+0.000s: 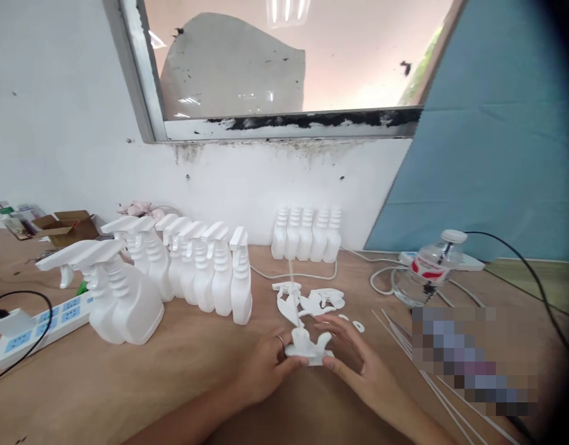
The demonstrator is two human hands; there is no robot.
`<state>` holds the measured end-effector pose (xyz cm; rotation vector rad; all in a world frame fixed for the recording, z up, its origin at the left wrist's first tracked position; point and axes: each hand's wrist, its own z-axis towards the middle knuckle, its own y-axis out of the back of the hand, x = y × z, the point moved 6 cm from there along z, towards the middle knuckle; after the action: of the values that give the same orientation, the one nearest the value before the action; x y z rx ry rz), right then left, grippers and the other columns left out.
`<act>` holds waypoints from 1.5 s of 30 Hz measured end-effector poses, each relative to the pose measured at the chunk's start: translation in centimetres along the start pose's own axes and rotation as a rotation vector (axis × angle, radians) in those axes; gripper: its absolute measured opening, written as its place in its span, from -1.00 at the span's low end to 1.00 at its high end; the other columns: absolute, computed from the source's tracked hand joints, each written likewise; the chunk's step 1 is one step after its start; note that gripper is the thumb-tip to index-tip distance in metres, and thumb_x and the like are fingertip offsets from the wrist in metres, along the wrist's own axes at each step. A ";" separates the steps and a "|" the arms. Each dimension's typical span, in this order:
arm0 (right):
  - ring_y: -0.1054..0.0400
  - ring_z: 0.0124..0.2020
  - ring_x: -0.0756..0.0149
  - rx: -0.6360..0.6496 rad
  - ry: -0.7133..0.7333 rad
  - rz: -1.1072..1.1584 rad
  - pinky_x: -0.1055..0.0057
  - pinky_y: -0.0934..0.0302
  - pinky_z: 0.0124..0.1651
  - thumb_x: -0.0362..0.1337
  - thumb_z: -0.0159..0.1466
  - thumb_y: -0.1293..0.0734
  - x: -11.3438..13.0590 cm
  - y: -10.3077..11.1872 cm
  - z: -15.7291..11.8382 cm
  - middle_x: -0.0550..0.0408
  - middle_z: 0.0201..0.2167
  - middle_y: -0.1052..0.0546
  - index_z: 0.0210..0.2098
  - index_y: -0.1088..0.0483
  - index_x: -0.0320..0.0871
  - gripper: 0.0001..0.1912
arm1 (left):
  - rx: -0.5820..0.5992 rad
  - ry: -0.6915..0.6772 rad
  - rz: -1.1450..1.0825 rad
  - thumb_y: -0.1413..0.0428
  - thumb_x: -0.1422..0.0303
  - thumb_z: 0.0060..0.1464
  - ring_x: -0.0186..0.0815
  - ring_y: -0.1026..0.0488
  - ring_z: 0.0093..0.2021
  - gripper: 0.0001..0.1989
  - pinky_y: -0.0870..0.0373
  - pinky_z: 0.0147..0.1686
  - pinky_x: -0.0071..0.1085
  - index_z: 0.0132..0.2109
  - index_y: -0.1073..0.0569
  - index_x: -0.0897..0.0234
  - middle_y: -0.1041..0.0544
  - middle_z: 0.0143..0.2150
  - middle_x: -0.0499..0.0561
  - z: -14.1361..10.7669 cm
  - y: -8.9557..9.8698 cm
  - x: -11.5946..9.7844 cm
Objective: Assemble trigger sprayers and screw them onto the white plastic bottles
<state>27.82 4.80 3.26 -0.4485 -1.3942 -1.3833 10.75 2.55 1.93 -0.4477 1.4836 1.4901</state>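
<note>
A white trigger spray head (308,351) is held low over the table, its flat side down and its trigger part pointing up to the right. A thin dip tube (291,278) stands upright from it. My left hand (266,366) grips its left end between thumb and fingers, with a ring on one finger. On the right side, my right hand (358,358) has its thumb against the head's edge and its fingers stretched behind it. Just beyond my hands lie several loose white trigger heads (314,301) and a small white ring (358,326).
Several white bottles with trigger tops (201,272) stand at left, near a power strip (47,330). More bottles (307,235) line the wall. At right are thin white tubes (418,364), a clear plastic jug (427,275) and a pixelated patch. A cardboard box (66,228) sits far left.
</note>
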 end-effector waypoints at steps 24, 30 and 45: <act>-0.50 -0.18 0.13 -0.645 -0.066 0.895 0.03 -0.39 -0.10 -0.17 0.12 -0.41 -5.0 12.0 -0.4 0.17 -0.23 -0.57 -0.33 -0.35 -0.01 -0.82 | -0.835 0.427 -0.018 -0.06 0.28 0.20 -0.19 -0.40 -0.03 -0.67 -0.41 -0.08 -0.14 0.07 -0.34 0.31 -0.38 0.05 0.12 22.4 5.8 9.7; -0.51 -0.22 0.08 -0.664 -0.098 0.901 0.03 -0.41 -0.17 -0.16 0.06 -0.45 -5.1 12.4 -0.4 0.10 -0.22 -0.56 -0.31 -0.35 -0.03 -0.75 | -0.904 0.451 -0.017 -0.05 0.28 0.20 -0.20 -0.41 -0.04 -0.67 -0.42 -0.09 -0.15 0.07 -0.34 0.31 -0.39 0.05 0.12 20.6 5.8 10.3; -0.41 -0.32 0.37 -0.879 0.037 0.927 0.52 -0.34 -0.36 -0.38 -0.11 -0.42 -4.2 15.8 -0.9 0.11 -0.32 -0.51 -0.50 -0.38 -0.16 -0.83 | -0.717 0.145 -0.218 0.20 0.33 0.28 -0.24 -0.36 0.05 -0.66 -0.28 0.02 -0.38 0.10 -0.29 0.28 -0.44 0.05 0.09 5.6 3.2 -1.4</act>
<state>43.00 9.67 7.10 -1.4146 -0.3246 -1.1027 10.86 7.81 5.98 -1.1240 0.9215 1.8081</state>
